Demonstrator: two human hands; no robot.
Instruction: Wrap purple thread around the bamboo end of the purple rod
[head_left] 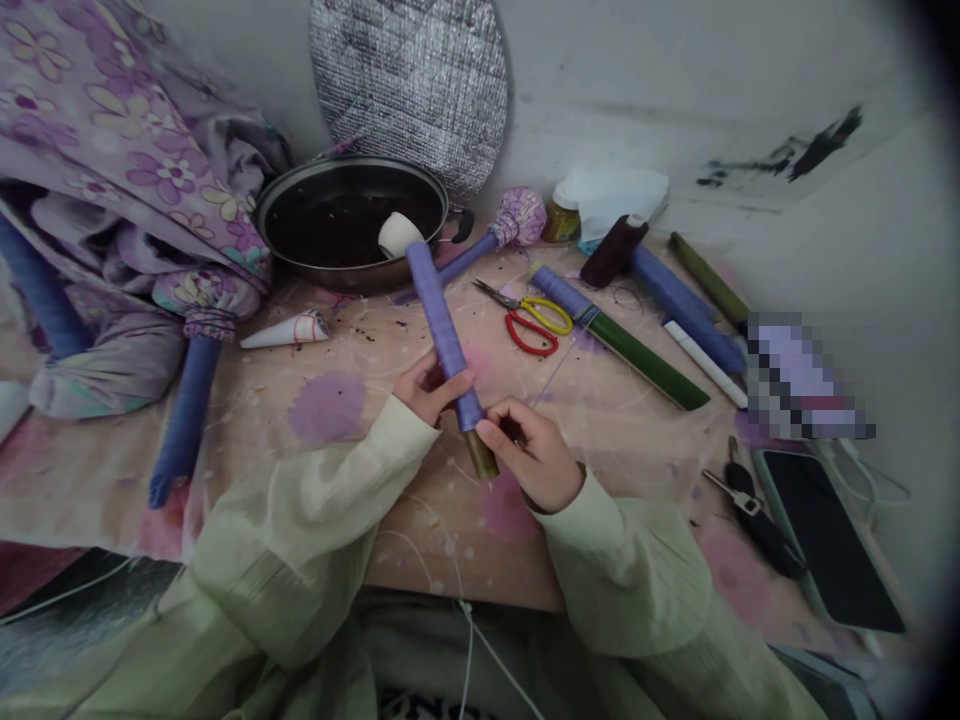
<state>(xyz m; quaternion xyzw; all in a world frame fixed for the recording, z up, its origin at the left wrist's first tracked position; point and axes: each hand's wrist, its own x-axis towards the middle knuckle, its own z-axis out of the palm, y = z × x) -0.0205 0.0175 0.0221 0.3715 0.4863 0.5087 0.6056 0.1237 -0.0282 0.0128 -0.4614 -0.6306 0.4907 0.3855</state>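
Leaving aside the blue wrapped handle (184, 420) and white cone (283, 332) at far left, both lying on the tabletop (251, 400). Next, grasping the wrapped stick (441, 322) with the left hand (429, 388) around its lower middle, thumb across the front. Held up over the tabletop between both hands, tilted, far end toward the pan (322, 272), near end bare and olive-brown. Looks light and stiff, probably cane or bamboo. Expect a smooth, slightly slippery wrap; could slide or loosen if rubbed hard at the edge. Doesn't look fragile along its length. Best take hold mid-wrap for balance, turn by the bare end, go easy at the join. Pinching at the wrap's lower edge with the right hand (547, 460), fingers curled in; can't tell if also gripping the thin thread (554, 372) running off toward the scissors (525, 304). Farther right, compare the half-wrapped green piece (645, 360): similarly rigid-looking.
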